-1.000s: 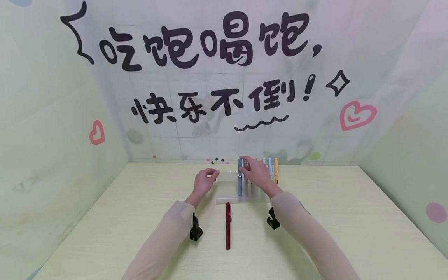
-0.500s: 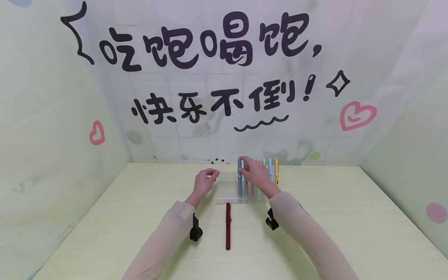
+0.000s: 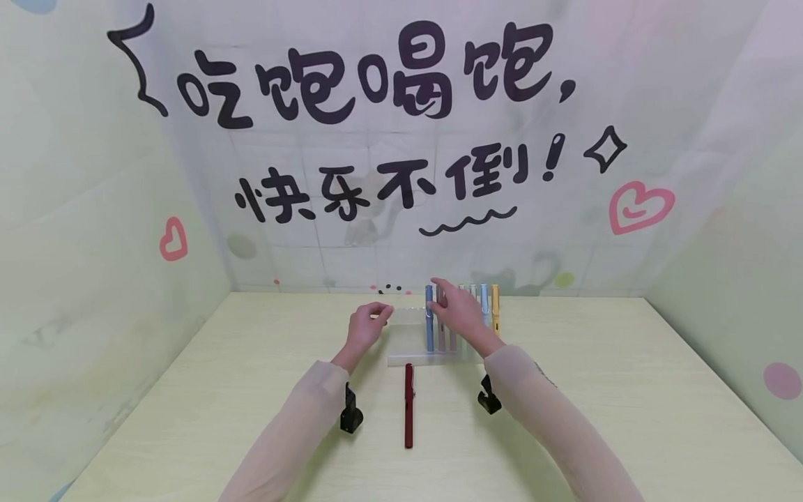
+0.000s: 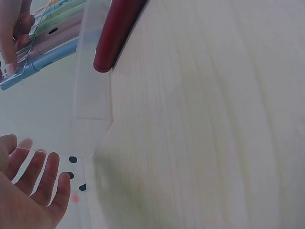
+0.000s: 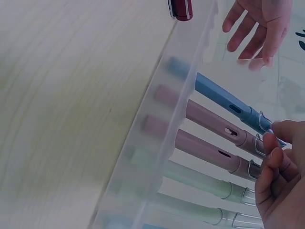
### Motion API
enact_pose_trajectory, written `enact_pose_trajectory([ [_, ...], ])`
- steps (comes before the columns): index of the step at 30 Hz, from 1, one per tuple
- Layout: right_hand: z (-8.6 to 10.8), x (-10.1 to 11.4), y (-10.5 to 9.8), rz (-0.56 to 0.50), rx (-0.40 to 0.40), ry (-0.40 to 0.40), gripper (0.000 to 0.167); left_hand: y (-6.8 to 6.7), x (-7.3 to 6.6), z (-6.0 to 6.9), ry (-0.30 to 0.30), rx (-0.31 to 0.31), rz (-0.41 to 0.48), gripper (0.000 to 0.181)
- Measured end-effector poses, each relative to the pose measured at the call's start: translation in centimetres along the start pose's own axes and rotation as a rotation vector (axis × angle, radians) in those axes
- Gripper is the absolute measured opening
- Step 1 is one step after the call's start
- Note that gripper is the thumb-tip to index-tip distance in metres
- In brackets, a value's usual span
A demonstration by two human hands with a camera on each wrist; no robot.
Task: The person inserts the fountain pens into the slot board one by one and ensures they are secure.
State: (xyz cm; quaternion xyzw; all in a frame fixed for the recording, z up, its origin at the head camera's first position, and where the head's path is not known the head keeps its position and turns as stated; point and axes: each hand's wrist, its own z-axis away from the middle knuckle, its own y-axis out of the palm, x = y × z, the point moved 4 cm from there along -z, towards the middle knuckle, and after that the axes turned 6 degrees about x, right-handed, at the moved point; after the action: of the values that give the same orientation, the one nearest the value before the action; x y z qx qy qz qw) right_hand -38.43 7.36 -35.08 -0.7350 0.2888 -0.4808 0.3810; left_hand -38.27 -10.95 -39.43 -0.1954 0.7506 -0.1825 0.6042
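A clear plastic pen stand (image 3: 405, 360) with a frosted front ledge holds several capped pens upright in a row. My left hand (image 3: 366, 326) grips the stand's left edge, thumb on one side and fingers on the other, seen through the plastic in the left wrist view. My right hand (image 3: 463, 312) pinches the cap end of the blue pen (image 5: 219, 93), the leftmost in the row. That pen's lower end sits in the ledge. Two mauve pens, one of them the nearer mauve pen (image 5: 209, 119), stand beside it, partly behind my right hand.
A dark red pen (image 3: 409, 418) lies on the pale wood table (image 3: 301, 321) in front of the stand, its clip end toward it. At the row's right end is a yellow pen (image 3: 495, 307). A printed backdrop (image 3: 351, 265) rises behind the table.
The blue pen's top has shifted very slightly left, and my right forefinger has lifted a little at its tip. My left hand, the stand and the red pen stay put.
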Motion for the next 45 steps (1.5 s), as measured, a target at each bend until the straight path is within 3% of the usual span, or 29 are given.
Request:
enact_pose_trajectory([
  [7,1.3,0.4,-0.2,-0.037,-0.096,-0.107,0.033,0.0,0.0,0.0,0.008,-0.001,-0.001,0.026],
  [12,2.6,0.7,0.5,-0.060,-0.100,-0.174,0.018,-0.1,0.0,0.0,0.017,-0.001,-0.005,0.026],
  [23,4.9,0.4,3.2,-0.036,0.047,-0.202,0.007,-0.2,0.0,0.1,0.008,0.000,0.011,0.027],
  [29,6.2,0.9,4.4,-0.049,0.159,-0.251,0.013,-0.1,-0.1,0.1,0.003,-0.006,0.018,0.026],
  [37,6.9,1.4,5.6,-0.053,0.303,-0.207,0.028,-0.1,0.0,0.1,-0.007,-0.003,0.011,0.027],
  [45,7.1,1.6,6.2,-0.013,0.325,-0.190,0.035,-0.2,-0.2,0.2,-0.002,-0.002,-0.002,0.026],
])
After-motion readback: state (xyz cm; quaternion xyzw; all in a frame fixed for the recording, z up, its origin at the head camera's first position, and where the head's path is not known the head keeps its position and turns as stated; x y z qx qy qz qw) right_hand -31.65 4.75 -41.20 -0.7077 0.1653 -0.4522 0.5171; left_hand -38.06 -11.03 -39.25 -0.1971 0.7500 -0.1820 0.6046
